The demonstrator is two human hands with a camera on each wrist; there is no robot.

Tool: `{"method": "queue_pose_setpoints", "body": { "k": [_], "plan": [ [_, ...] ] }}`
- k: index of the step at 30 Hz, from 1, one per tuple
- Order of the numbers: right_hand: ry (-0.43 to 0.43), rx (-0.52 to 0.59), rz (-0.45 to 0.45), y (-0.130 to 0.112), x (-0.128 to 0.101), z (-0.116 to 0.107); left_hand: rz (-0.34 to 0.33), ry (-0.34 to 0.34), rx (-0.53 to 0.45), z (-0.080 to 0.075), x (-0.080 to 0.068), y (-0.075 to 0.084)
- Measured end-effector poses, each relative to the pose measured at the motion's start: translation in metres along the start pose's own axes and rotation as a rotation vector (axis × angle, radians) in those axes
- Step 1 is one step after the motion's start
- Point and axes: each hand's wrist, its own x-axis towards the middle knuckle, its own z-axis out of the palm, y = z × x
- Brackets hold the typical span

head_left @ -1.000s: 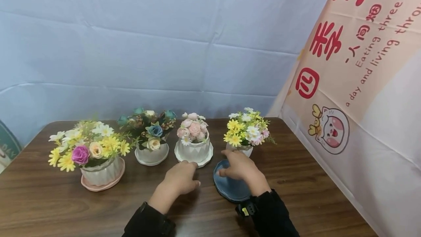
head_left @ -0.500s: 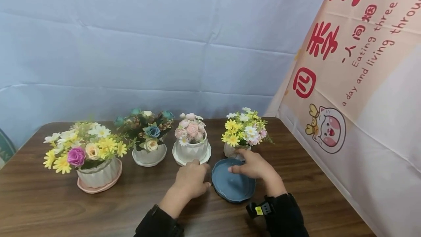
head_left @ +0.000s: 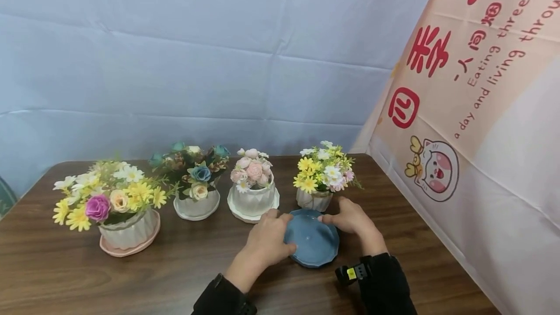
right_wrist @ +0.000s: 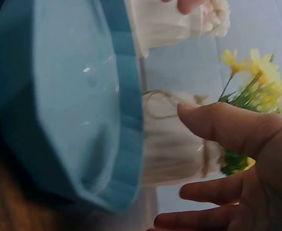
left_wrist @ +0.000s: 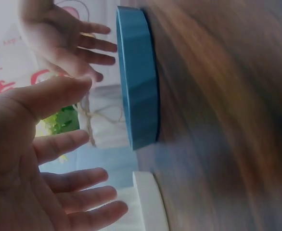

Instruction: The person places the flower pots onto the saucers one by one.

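Note:
A blue saucer (head_left: 312, 242) with a faceted rim lies on the table. My left hand (head_left: 269, 239) is at its left edge; the left wrist view shows those fingers spread, with a gap between them and the saucer. On the saucer's right, my right hand (head_left: 352, 218) is held with thumb and fingers apart and nothing between them. Just behind the saucer stands a white flowerpot (head_left: 314, 201) tied with twine, holding yellow and white daisies (head_left: 325, 169). In the right wrist view my right thumb (right_wrist: 213, 120) overlaps this pot; whether they touch, I cannot tell.
Left of the saucer, a pot of pink flowers (head_left: 253, 198) sits on a white saucer (head_left: 238, 210). Further left are a pot of blue roses (head_left: 197, 205) and a wide pot (head_left: 127, 232) on a pink saucer (head_left: 131, 251). A printed cloth (head_left: 472, 111) hangs along the table's right side.
My left hand has moved right to the blue saucer's left edge. My right hand has shifted right, from over the saucer and in front of the daisy pot, to the saucer's right side.

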Motion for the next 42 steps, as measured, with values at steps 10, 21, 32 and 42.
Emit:
{"method": "queue_pose_setpoints", "body": {
  "k": [10,21,32,42],
  "plan": [
    [0.028,0.074,0.015,0.019,0.017,0.004,-0.071,-0.016,-0.287,0.005,0.000,0.005],
    [0.204,0.292,-0.178,0.020,0.036,0.005,-0.177,0.023,-0.406,0.011,0.003,0.010],
    [0.292,0.468,-0.414,0.012,0.053,0.015,-0.191,0.009,-0.379,0.019,0.006,0.001],
    [0.263,0.444,-0.270,0.009,0.054,0.019,-0.313,-0.022,-0.333,0.021,0.016,-0.001]
  ]
}}
